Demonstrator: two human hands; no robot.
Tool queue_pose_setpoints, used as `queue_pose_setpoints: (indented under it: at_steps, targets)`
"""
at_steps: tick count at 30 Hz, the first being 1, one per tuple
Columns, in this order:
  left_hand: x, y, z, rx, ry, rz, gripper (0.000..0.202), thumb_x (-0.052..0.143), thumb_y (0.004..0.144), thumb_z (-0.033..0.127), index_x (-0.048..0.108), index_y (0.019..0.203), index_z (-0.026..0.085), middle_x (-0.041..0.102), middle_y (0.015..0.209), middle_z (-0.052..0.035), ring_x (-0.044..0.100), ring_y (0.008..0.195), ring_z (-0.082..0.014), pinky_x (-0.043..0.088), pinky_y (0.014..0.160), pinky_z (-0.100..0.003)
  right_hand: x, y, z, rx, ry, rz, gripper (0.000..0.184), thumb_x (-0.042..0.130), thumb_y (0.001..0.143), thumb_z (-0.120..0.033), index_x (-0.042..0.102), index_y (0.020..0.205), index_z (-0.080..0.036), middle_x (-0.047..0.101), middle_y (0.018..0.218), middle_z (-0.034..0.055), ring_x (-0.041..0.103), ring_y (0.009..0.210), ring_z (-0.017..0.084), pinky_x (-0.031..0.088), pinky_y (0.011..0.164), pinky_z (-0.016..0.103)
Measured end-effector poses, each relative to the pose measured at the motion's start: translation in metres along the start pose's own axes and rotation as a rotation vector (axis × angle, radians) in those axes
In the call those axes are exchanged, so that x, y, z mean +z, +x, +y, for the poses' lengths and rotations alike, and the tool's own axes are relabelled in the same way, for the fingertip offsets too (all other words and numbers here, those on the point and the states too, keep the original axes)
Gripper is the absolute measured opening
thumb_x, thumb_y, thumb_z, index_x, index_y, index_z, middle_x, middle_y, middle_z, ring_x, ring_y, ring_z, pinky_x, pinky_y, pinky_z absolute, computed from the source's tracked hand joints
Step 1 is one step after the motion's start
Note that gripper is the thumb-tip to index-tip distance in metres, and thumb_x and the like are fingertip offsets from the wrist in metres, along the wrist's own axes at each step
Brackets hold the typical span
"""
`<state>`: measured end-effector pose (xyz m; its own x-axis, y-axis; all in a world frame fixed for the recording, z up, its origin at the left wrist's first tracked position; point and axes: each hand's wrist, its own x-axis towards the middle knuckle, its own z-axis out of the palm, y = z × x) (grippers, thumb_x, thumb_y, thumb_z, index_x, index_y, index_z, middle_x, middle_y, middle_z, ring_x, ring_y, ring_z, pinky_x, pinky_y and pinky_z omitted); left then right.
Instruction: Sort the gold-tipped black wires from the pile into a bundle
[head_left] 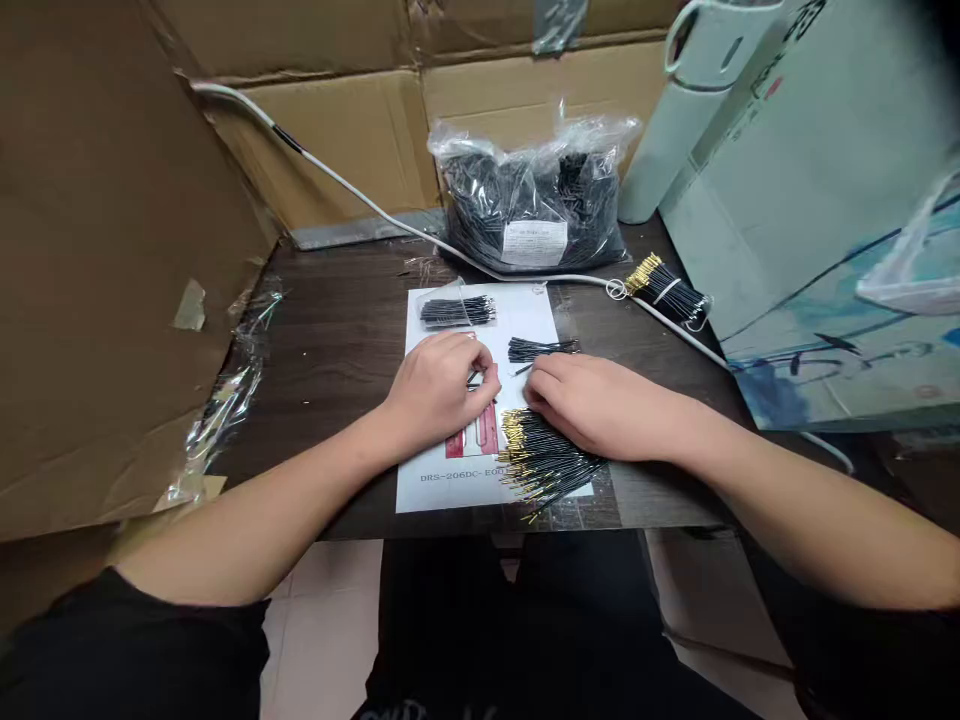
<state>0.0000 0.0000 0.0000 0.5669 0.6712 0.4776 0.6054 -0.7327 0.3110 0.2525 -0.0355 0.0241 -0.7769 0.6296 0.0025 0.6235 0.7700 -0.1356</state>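
Above a printed white sheet (424,495), my left hand (442,390) is closed in a pinch on a short black wire (473,378), only partly visible between thumb and fingers. My right hand (581,400) rests to the right with its fingers curled together; whatever they hold is hidden. Under and below it spreads a heap of black wires with gold-coloured terminals (551,465). Just beyond the right fingers lies a small pile of black wires (541,349). Further back on the sheet, more black wires (456,311) lie with a clear plastic piece at them.
A clear bag of black wires (532,205) stands against the cardboard wall (337,130). A white cable (352,190) crosses the table behind the sheet. At the right are a tied bundle of gold-tipped wires (667,288), a pale bottle (667,150) and a painted box (817,260).
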Motion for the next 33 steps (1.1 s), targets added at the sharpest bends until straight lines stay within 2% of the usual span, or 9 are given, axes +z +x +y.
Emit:
queue_pose_setpoints:
  at_steps: [8, 13, 16, 19, 20, 23, 26, 29, 33]
  targets:
    - [0.001, -0.001, 0.005, -0.055, -0.195, 0.058, 0.004, 0.074, 0.091, 0.014, 0.073, 0.089, 0.017, 0.064, 0.069, 0.0042, 0.059, 0.062, -0.0104, 0.046, 0.063, -0.026, 0.0, -0.001, 0.002, 0.02, -0.01, 0.014, 0.027, 0.044, 0.116, -0.024, 0.066, 0.107, -0.01, 0.067, 0.106, 0.0141, 0.058, 0.087, 0.024, 0.045, 0.081, 0.04]
    - [0.003, 0.0, 0.006, -0.023, -0.246, 0.065, 0.007, 0.073, 0.096, 0.014, 0.076, 0.102, 0.016, 0.071, 0.079, 0.0015, 0.064, 0.069, -0.0111, 0.051, 0.069, -0.025, -0.003, 0.0, 0.006, 0.024, 0.089, 0.054, 0.032, 0.042, 0.117, -0.028, 0.067, 0.108, -0.01, 0.067, 0.105, 0.0131, 0.058, 0.087, 0.024, 0.046, 0.082, 0.04]
    - [0.005, 0.0, 0.004, 0.012, -0.258, 0.091, 0.016, 0.071, 0.097, 0.012, 0.075, 0.113, 0.014, 0.075, 0.087, -0.0013, 0.067, 0.074, -0.0126, 0.055, 0.074, -0.027, -0.007, -0.003, 0.009, -0.004, 0.185, 0.068, 0.027, 0.048, 0.114, -0.027, 0.068, 0.108, -0.011, 0.066, 0.104, 0.0123, 0.059, 0.088, 0.023, 0.048, 0.082, 0.039]
    - [0.007, 0.0, 0.002, 0.027, -0.252, 0.096, 0.017, 0.07, 0.098, 0.013, 0.075, 0.114, 0.014, 0.075, 0.088, -0.0024, 0.067, 0.075, -0.0137, 0.055, 0.076, -0.029, -0.015, -0.006, 0.008, -0.093, 0.347, 0.054, 0.022, 0.061, 0.108, -0.033, 0.068, 0.112, -0.013, 0.066, 0.107, 0.0115, 0.061, 0.09, 0.023, 0.05, 0.081, 0.038]
    - [0.007, 0.0, 0.002, 0.027, -0.251, 0.092, 0.016, 0.07, 0.098, 0.013, 0.075, 0.113, 0.014, 0.075, 0.088, -0.0024, 0.067, 0.075, -0.014, 0.055, 0.076, -0.029, -0.018, -0.008, 0.006, -0.126, 0.393, 0.052, 0.029, 0.067, 0.105, -0.04, 0.068, 0.116, -0.014, 0.066, 0.11, 0.012, 0.062, 0.093, 0.024, 0.051, 0.082, 0.038]
    - [0.008, 0.0, 0.002, 0.033, -0.251, 0.071, 0.013, 0.07, 0.098, 0.013, 0.075, 0.11, 0.014, 0.075, 0.088, -0.0026, 0.067, 0.076, -0.0147, 0.055, 0.076, -0.03, -0.022, -0.01, -0.002, -0.178, 0.398, 0.046, 0.07, 0.086, 0.088, -0.062, 0.062, 0.133, -0.014, 0.065, 0.124, 0.0158, 0.064, 0.108, 0.031, 0.054, 0.094, 0.045]
    - [0.008, 0.0, 0.001, 0.05, -0.254, 0.057, 0.011, 0.07, 0.098, 0.013, 0.074, 0.108, 0.014, 0.075, 0.088, -0.0024, 0.066, 0.077, -0.015, 0.054, 0.077, -0.03, -0.02, -0.01, -0.008, -0.157, 0.288, 0.033, 0.092, 0.093, 0.076, -0.068, 0.057, 0.142, -0.015, 0.064, 0.13, 0.0188, 0.063, 0.114, 0.037, 0.054, 0.098, 0.052]
    - [0.008, 0.0, 0.001, 0.047, -0.249, 0.042, 0.012, 0.069, 0.098, 0.013, 0.074, 0.109, 0.015, 0.075, 0.089, -0.0025, 0.066, 0.077, -0.0154, 0.054, 0.077, -0.031, -0.019, -0.01, -0.006, -0.119, 0.207, 0.002, 0.099, 0.094, 0.073, -0.074, 0.057, 0.141, -0.013, 0.064, 0.126, 0.0194, 0.065, 0.109, 0.038, 0.055, 0.093, 0.052]
    - [0.008, 0.0, 0.001, 0.046, -0.251, 0.028, 0.01, 0.069, 0.099, 0.015, 0.074, 0.108, 0.016, 0.076, 0.091, -0.0029, 0.067, 0.079, -0.016, 0.054, 0.079, -0.031, -0.02, -0.01, 0.001, -0.097, 0.198, -0.045, 0.085, 0.087, 0.083, -0.074, 0.062, 0.135, -0.012, 0.066, 0.118, 0.0162, 0.066, 0.1, 0.034, 0.054, 0.087, 0.048]
